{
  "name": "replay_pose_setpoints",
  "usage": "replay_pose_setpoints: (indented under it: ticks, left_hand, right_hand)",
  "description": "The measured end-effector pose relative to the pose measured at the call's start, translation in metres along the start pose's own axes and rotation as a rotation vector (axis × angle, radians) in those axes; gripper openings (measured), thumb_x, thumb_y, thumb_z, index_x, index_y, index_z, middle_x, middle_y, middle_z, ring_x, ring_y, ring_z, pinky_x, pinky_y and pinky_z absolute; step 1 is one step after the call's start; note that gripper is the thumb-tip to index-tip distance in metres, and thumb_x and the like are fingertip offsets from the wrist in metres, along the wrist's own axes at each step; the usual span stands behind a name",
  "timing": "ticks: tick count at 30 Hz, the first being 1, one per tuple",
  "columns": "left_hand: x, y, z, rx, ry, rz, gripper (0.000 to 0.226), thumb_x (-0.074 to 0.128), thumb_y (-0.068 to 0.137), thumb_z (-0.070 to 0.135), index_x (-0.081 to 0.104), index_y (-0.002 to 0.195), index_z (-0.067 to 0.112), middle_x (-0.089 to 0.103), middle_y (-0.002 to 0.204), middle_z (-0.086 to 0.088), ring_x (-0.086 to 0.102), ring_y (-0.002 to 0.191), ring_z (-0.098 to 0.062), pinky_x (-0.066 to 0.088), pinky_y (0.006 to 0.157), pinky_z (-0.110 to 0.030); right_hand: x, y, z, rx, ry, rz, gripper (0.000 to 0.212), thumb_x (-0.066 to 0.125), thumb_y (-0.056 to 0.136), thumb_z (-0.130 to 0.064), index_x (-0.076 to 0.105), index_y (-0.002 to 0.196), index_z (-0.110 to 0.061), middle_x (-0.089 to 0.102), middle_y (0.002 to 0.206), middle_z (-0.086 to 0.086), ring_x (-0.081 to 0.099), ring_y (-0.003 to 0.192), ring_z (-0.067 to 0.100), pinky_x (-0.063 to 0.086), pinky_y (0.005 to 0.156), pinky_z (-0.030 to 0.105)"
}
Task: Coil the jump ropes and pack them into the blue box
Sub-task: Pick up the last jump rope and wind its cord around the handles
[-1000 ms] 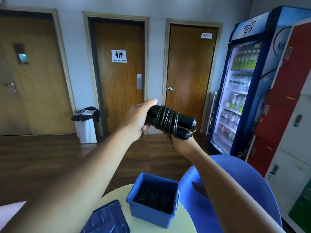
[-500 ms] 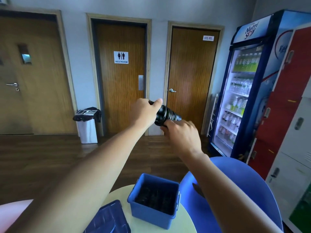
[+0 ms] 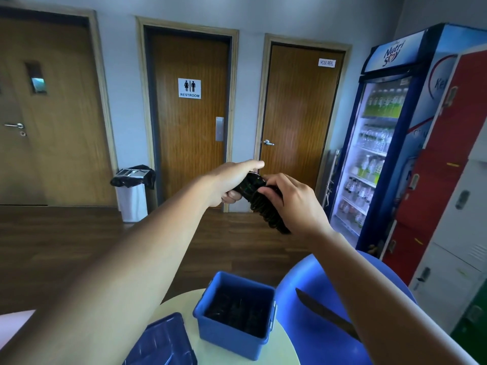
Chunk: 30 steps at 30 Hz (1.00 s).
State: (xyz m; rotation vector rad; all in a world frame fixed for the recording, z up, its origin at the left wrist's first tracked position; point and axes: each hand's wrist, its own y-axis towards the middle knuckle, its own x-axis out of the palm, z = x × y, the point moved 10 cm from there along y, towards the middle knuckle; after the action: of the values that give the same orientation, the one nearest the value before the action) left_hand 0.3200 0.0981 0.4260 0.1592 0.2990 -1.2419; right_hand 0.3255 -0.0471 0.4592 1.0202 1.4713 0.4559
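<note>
I hold a black jump rope (image 3: 263, 204) out in front of me at arm's length, its cord wound in tight turns around the handles. My left hand (image 3: 232, 180) grips the upper end of the bundle. My right hand (image 3: 292, 201) covers the coiled middle from the right, fingers curled over it. The bundle tilts down to the right. Below, on a round pale table (image 3: 284, 351), stands the open blue box (image 3: 210, 325) with dark coiled ropes inside.
The box's blue lid (image 3: 163, 343) lies on the table left of the box. A blue chair (image 3: 316, 280) stands right of the table. A drinks fridge (image 3: 382, 143) and lockers (image 3: 448, 180) line the right wall. A bin (image 3: 133, 191) stands by the doors.
The bundle has swung from level to tilted down to the right. My right hand has moved from under its end to over the coils. Both hands have dropped slightly.
</note>
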Motion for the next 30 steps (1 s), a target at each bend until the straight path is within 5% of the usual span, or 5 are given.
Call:
replay_pose_setpoints:
  ticks: [4, 8, 13, 18, 30]
  left_hand:
    - [0.017, -0.006, -0.006, 0.06, -0.321, -0.09, 0.047, 0.054, 0.09, 0.064, 0.06, 0.088, 0.017, 0.062, 0.073, -0.001, 0.057, 0.056, -0.013, 0.041, 0.05, -0.022]
    - [0.032, -0.011, -0.005, 0.217, -0.402, -0.221, 0.043, 0.069, 0.082, 0.052, 0.066, 0.103, 0.015, 0.067, 0.098, -0.007, 0.062, 0.094, -0.022, 0.045, 0.095, -0.041]
    - [0.035, -0.019, -0.013, 0.258, -0.331, -0.282, 0.044, 0.069, 0.068, 0.047, 0.068, 0.092, 0.01, 0.067, 0.091, -0.008, 0.063, 0.087, -0.022, 0.051, 0.082, -0.035]
    - [0.045, -0.024, -0.017, 0.303, -0.388, -0.368, 0.042, 0.075, 0.074, 0.025, 0.062, 0.112, 0.012, 0.067, 0.099, -0.013, 0.065, 0.093, -0.029, 0.053, 0.087, -0.046]
    - [0.027, -0.017, -0.019, 0.353, -0.306, -0.096, 0.06, 0.078, 0.08, -0.001, 0.054, 0.124, 0.033, 0.063, 0.121, -0.02, 0.07, 0.096, -0.038, 0.06, 0.078, -0.053]
  right_hand:
    - [-0.008, -0.003, 0.003, 0.029, 0.037, 0.151, 0.022, 0.064, 0.095, -0.031, 0.066, 0.092, -0.01, 0.065, 0.085, -0.001, 0.059, 0.07, 0.015, 0.044, 0.061, 0.024]
    - [0.001, -0.001, 0.0, 0.039, 0.027, 0.169, 0.025, 0.065, 0.093, -0.032, 0.066, 0.089, -0.007, 0.056, 0.084, -0.001, 0.052, 0.066, 0.013, 0.039, 0.059, 0.019]
    - [0.015, 0.0, 0.002, 0.05, 0.143, 0.085, 0.024, 0.063, 0.095, -0.029, 0.065, 0.09, -0.006, 0.055, 0.083, -0.004, 0.052, 0.069, 0.014, 0.042, 0.06, 0.024]
    - [0.012, 0.011, 0.009, 0.137, 0.251, 0.063, 0.022, 0.063, 0.096, -0.029, 0.062, 0.082, -0.011, 0.061, 0.074, -0.004, 0.052, 0.065, 0.006, 0.038, 0.057, 0.016]
    - [0.004, 0.005, 0.015, 0.125, 0.091, 0.176, 0.023, 0.059, 0.099, -0.026, 0.062, 0.09, -0.005, 0.054, 0.096, 0.002, 0.051, 0.079, 0.015, 0.036, 0.066, 0.015]
